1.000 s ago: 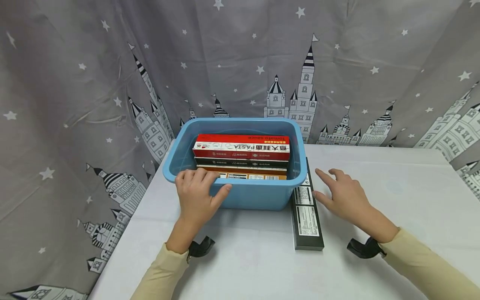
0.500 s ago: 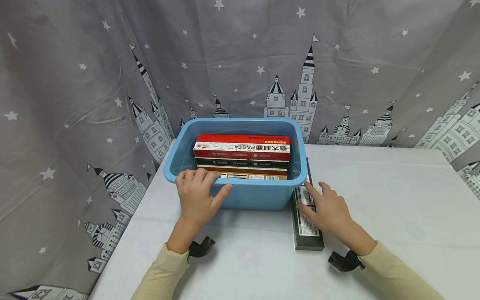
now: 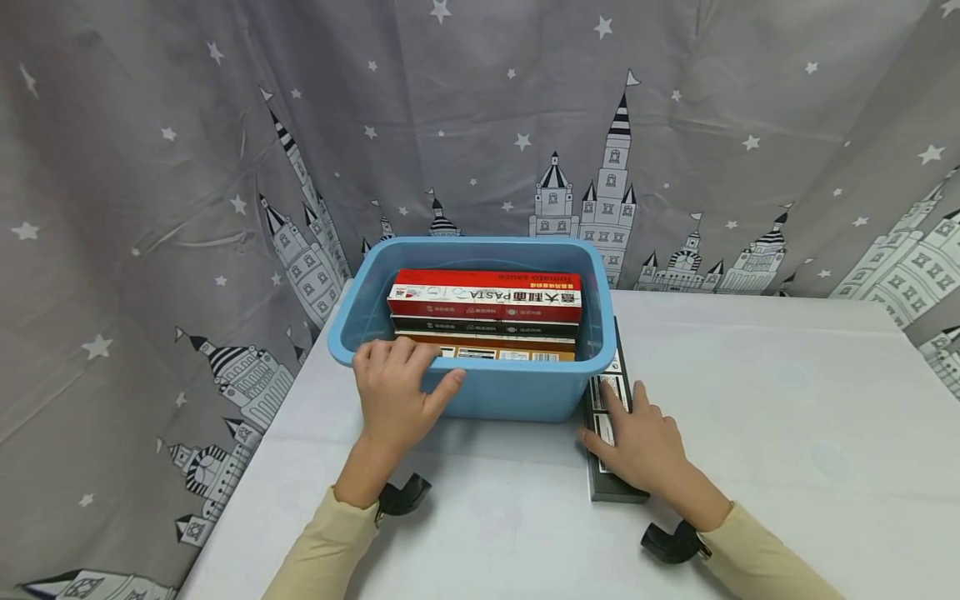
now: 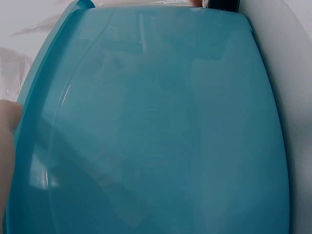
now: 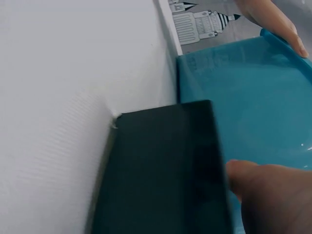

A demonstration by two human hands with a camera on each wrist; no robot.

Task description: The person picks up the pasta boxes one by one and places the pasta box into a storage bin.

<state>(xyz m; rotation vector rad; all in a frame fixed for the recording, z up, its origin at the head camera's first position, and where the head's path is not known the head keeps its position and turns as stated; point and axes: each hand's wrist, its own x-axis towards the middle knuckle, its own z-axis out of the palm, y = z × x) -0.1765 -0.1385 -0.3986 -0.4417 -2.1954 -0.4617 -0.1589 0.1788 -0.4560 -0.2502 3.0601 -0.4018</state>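
Note:
My left hand point(image 3: 393, 392) grips the front rim of a light blue plastic tub point(image 3: 495, 392), fingers over the rim and thumb outside. Inside the tub a red and white pasta box point(image 3: 487, 293), a black box point(image 3: 483, 326) and an orange-brown box point(image 3: 487, 352) stand in a row. Beside the tub's right end, a long black box point(image 3: 618, 489) with white label panels lies on the table. My right hand point(image 3: 637, 446) straddles it, thumb at its left edge, index finger over the top and other fingers along the right. In the right wrist view the thumb point(image 5: 268, 190) meets the box's side.
The table point(image 3: 765, 400) has a white cover. Behind it hangs a grey curtain point(image 3: 480, 117) printed with castles and stars. The tub's overhanging rim hides part of the long black box. Dark wrist mounts point(image 3: 403, 494) show at both wrists.
My right hand has moved left and toward me, from beside the long black box to across it. The left hand, tub and boxes have stayed in place.

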